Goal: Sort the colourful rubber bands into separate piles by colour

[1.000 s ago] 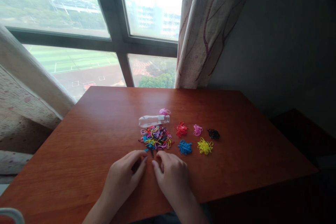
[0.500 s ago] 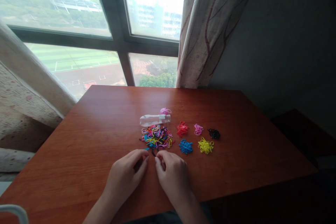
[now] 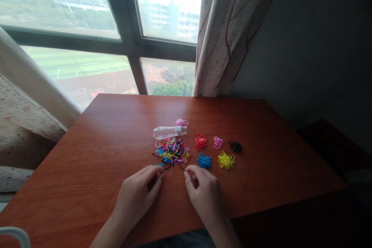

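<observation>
A mixed pile of small coloured elastic bands (image 3: 172, 150) lies in front of my hands. My right hand (image 3: 205, 188), thumb and forefinger pinched together, holds a thin black elastic band (image 3: 181, 168) off to the right of my left fingertips. My left hand (image 3: 141, 188) is closed in a pinch just below the pile; a dark band (image 3: 167, 167) sticks out at its fingertips, and a bit of a blue band (image 3: 160, 164) shows behind the forefinger. To the right lie sorted heaps: red bands (image 3: 200, 142), pink bands (image 3: 218, 142), black bands (image 3: 235, 147), blue bands (image 3: 204, 161) and yellow bands (image 3: 226, 159).
Behind the pile a clear plastic bottle (image 3: 167, 132) lies on its side, with a pink cap with a loop (image 3: 181, 122) beyond it. The wooden table (image 3: 87, 170) ends at a window and curtains. A white curved object (image 3: 17, 232) sits at the lower left.
My right hand has moved right, away from the left, drawing a black band with it. My left hand stays almost in place. The view has shifted slightly.
</observation>
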